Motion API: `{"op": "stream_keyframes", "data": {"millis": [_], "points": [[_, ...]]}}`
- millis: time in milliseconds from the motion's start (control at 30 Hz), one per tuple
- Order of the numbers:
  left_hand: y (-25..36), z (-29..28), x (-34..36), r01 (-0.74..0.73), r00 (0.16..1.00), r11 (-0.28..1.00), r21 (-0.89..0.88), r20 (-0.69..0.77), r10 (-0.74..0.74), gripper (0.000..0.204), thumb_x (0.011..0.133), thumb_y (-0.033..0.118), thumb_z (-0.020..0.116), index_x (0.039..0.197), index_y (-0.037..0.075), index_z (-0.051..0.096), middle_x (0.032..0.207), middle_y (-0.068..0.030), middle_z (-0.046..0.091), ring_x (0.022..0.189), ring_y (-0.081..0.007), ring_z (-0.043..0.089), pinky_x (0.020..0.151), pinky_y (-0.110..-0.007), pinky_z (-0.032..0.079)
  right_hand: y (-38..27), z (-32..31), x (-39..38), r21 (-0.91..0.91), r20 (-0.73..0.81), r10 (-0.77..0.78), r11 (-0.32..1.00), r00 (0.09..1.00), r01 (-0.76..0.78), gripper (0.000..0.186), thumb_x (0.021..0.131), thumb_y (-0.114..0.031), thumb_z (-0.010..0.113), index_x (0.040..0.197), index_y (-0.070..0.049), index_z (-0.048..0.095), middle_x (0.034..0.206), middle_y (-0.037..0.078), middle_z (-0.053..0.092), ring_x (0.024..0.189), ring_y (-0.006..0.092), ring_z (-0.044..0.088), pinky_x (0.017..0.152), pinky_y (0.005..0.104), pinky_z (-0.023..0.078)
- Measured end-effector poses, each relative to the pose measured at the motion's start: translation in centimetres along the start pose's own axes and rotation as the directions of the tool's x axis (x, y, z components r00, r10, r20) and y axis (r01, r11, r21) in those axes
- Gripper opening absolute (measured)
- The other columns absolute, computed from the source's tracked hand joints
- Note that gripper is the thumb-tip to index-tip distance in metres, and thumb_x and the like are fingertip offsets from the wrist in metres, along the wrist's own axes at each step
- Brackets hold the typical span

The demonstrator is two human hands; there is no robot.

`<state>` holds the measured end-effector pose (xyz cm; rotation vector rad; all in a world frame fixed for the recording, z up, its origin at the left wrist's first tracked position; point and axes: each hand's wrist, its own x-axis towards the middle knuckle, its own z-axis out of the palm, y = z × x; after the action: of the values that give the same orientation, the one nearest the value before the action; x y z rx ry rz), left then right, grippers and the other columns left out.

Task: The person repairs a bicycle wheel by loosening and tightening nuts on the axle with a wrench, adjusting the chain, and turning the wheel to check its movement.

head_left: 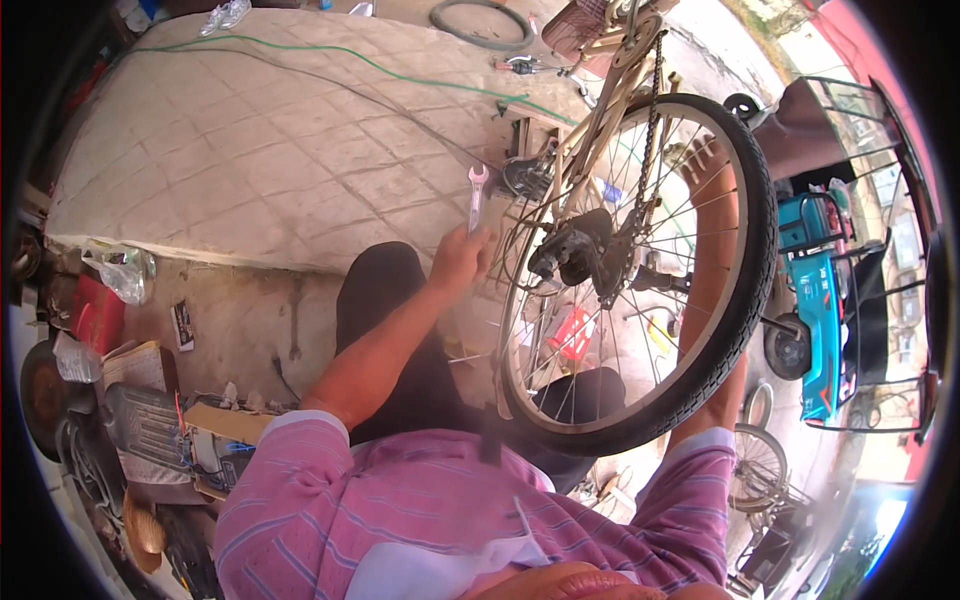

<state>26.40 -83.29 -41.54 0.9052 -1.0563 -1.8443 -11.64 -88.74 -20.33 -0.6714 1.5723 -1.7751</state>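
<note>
A cream-coloured bicycle frame [606, 105] stands before me with its spoked wheel [735, 345] close to my chest. The black tyre, the chain [650, 150] and the dark hub parts [580, 248] show plainly. My left hand [463, 258] is closed round a silver open-end wrench [476, 195], its jaw pointing up, to the left of the hub. My right arm passes behind the wheel. Through the spokes I see my right hand [703, 160] near the rim's far side, fingers apart and nothing visible in them. Spokes partly hide this hand; whether it touches the rim I cannot tell.
A green hose [330, 48] crosses the paved slab [270, 150]. A loose tyre [482, 24] lies at the back. On the left are a red box [97, 312] and a cardboard piece [228, 422]. A turquoise vehicle [815, 310] stands at right; a red packet [571, 333] shows behind the spokes.
</note>
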Motion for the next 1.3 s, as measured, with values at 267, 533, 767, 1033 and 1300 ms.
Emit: {"op": "stream_keyframes", "data": {"millis": [267, 533, 767, 1033, 1300], "points": [[-0.4, -0.8, -0.6, 0.098, 0.994, 0.994, 0.046, 0.035, -0.100, 0.025, 0.105, 0.027, 0.052, 0.090, 0.007, 0.054, 0.060, -0.0030, 0.052, 0.044, -0.0111, 0.045, 0.043, -0.026, 0.034, 9.1, -0.2, 6.4, -0.307, 0.114, 0.279, 0.923, 0.954, -0.233, 0.045, 0.104, -0.031, 0.046, 0.133, 0.003, 0.049, 0.136, 0.019, 0.058, 0.121, 0.0321, 0.062, 0.101, 0.0457, 0.051], [-0.7, -2.9, -0.8, 0.163, 0.983, 0.980, 0.117, 0.064, -0.172, 0.023, 0.105, 0.025, 0.051, 0.101, 0.004, 0.059, 0.065, -0.0022, 0.054, 0.050, -0.0098, 0.047, 0.048, -0.025, 0.037, 9.5, 0.7, 9.3, -0.285, 0.254, 0.177, 0.953, 0.951, -0.101, 0.032, 0.099, -0.019, 0.049, 0.118, 0.006, 0.059, 0.113, 0.016, 0.067, 0.097, 0.0279, 0.072, 0.068, 0.0329, 0.058], [-0.2, -2.5, -0.8, 0.181, 0.974, 0.958, 0.221, 0.096, -0.206, 0.020, 0.105, 0.020, 0.050, 0.105, 0.003, 0.060, 0.070, -0.0028, 0.058, 0.055, -0.0086, 0.051, 0.052, -0.024, 0.041, 10.6, -0.1, 11.0, -0.273, 0.227, 0.088, 0.962, 0.970, -0.023, 0.028, 0.102, -0.017, 0.052, 0.118, 0.005, 0.057, 0.116, 0.022, 0.068, 0.102, 0.0341, 0.072, 0.083, 0.0385, 0.061], [-0.6, -2.8, -0.1, 0.165, 0.960, 0.960, 0.226, 0.185, -0.209, 0.020, 0.104, 0.015, 0.049, 0.113, 0.002, 0.062, 0.070, -0.0020, 0.058, 0.055, -0.0065, 0.050, 0.052, -0.023, 0.040, 10.6, 1.6, 9.3, -0.470, 0.119, 0.111, 0.882, 0.987, -0.043, 0.040, 0.101, -0.025, 0.052, 0.131, 0.002, 0.057, 0.119, 0.013, 0.068, 0.105, 0.0235, 0.069, 0.092, 0.0341, 0.056], [0.2, -1.7, 0.4, 0.142, 0.952, 0.978, 0.152, 0.250, -0.177, 0.026, 0.107, 0.025, 0.049, 0.110, 0.003, 0.063, 0.063, 0.0029, 0.048, 0.055, -0.0044, 0.042, 0.051, -0.023, 0.035, 9.9, 1.5, 8.9, -0.437, 0.113, 0.206, 0.889, 0.972, -0.138, 0.017, 0.096, -0.014, 0.061, 0.105, 0.000, 0.064, 0.090, 0.009, 0.069, 0.079, 0.0188, 0.067, 0.073, 0.0278, 0.056]]}}
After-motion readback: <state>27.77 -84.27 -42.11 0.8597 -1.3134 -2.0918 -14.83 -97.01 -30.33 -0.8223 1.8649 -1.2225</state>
